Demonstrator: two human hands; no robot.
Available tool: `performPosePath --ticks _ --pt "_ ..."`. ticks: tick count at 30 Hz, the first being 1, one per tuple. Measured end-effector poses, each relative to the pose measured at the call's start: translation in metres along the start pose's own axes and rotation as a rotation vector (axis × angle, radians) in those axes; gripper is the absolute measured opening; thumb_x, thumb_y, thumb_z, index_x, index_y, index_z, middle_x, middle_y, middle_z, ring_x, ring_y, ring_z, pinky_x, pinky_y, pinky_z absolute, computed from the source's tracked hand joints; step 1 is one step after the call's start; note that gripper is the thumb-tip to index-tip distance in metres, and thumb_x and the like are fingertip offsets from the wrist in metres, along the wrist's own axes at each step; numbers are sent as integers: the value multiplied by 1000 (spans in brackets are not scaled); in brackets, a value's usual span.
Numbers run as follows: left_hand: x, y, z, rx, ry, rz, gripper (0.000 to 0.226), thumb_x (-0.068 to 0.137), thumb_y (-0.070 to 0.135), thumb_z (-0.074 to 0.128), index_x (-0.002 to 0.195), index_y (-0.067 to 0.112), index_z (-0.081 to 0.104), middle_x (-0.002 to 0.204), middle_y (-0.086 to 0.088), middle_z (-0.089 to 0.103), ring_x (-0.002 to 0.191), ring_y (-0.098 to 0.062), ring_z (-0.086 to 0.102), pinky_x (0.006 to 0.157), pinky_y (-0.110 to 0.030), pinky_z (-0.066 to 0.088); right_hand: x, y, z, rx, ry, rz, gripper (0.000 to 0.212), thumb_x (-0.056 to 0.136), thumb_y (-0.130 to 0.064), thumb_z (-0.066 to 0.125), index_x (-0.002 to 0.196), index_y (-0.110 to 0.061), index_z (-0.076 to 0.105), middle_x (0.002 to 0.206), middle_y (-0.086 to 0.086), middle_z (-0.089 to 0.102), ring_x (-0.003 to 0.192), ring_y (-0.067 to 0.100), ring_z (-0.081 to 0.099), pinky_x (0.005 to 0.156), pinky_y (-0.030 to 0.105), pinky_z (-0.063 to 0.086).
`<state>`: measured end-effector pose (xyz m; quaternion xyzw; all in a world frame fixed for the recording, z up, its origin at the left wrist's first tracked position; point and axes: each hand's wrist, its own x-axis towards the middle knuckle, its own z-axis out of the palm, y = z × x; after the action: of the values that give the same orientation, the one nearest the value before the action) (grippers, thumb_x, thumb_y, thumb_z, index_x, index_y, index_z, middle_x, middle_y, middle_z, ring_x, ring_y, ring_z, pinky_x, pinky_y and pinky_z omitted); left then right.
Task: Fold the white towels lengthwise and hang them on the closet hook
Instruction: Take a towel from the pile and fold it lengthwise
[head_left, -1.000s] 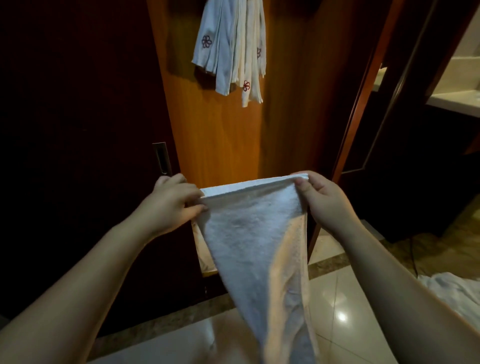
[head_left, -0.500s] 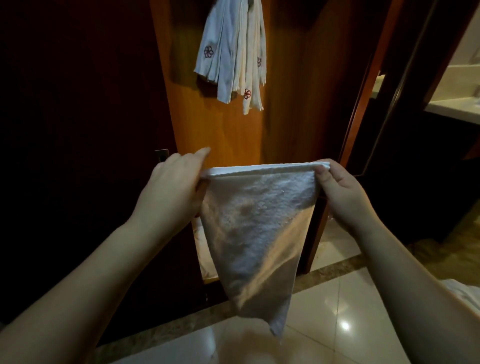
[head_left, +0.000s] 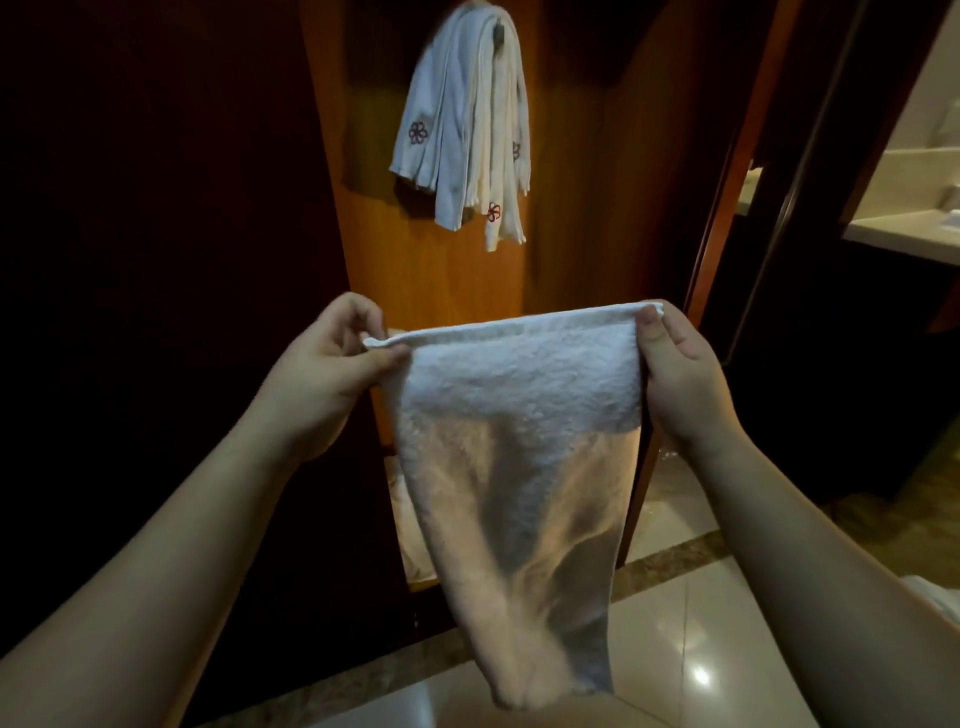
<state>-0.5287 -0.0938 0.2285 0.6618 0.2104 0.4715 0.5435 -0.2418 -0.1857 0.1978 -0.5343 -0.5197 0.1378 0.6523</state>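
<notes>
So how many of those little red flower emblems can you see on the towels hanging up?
3. One on the leftmost blue-white towel, one low on the cream towel's end at, and one partly showing at the right edge. Folds may hide more.

closet hook (head_left: 497, 32) mostly hidden by hanging towels (head_left: 467, 130)

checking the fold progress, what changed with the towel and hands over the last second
The hands moved apart, stretching the towel's top edge wider and level; its hanging body spread from a narrow point into a broader panel. The view tilted up, so the hung towels show more fully. Unchanged: the left hand and right hand still pinch the top corners, and nothing was let go.
</notes>
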Motion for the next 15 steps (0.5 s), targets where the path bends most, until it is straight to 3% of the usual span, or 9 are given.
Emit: performPosePath --ticks 2,3,5,6,9,11,15 --pt "0 2 6 -177 63 64 18 82 17 71 90 29 59 87 -4 71 75 -15 68 61 -24 53 5 -11 3 34 39 -35 48 90 -77 43 95 -37 68 91 -5 69 87 16 67 78 41 55" --pt "-1 3 10 -254 56 30 28 80 26 78 101 24 59 95 -4 74 80 -17 71 62 -27 56 8 -15 5 50 53 -42 48 89 -78 43 94 -37 67 91 -5 69 89 17 67 79 42 56" --pt "-6 2 19 -280 -42 -144 66 65 47 88 117 14 64 114 -10 73 100 -28 72 73 -36 60 11 -22 7 69 67 -43 46 89 -77 43 92 -38 67 93 -2 69 92 22 68 82 48 57" --pt "-8 0 22 -245 -80 -227 69 60 51 90 115 13 70 117 -14 72 104 -31 71 75 -37 60 12 -23 7 62 70 -43 43 91 -74 43 92 -38 67 94 -1 69 93 23 68 83 51 57" --pt "-8 -1 20 -158 -39 -296 42 69 43 80 99 14 79 111 -16 74 100 -32 73 72 -34 60 9 -22 3 15 51 -21 44 88 -78 42 95 -42 66 97 -4 70 94 21 69 85 51 58" --pt "-9 -1 17 -206 -9 -296 41 70 43 76 100 15 80 112 -16 74 102 -32 72 73 -35 60 8 -19 0 41 11 24 47 87 -79 45 99 -40 68 101 -1 71 98 24 69 88 54 58" --pt "-14 -7 21 -287 -30 -345 38 74 41 72 103 17 79 117 -16 72 107 -32 71 77 -38 60 4 0 -4 361 -148 234 48 85 -67 64 112 -28 73 115 7 74 109 28 70 89 53 59"
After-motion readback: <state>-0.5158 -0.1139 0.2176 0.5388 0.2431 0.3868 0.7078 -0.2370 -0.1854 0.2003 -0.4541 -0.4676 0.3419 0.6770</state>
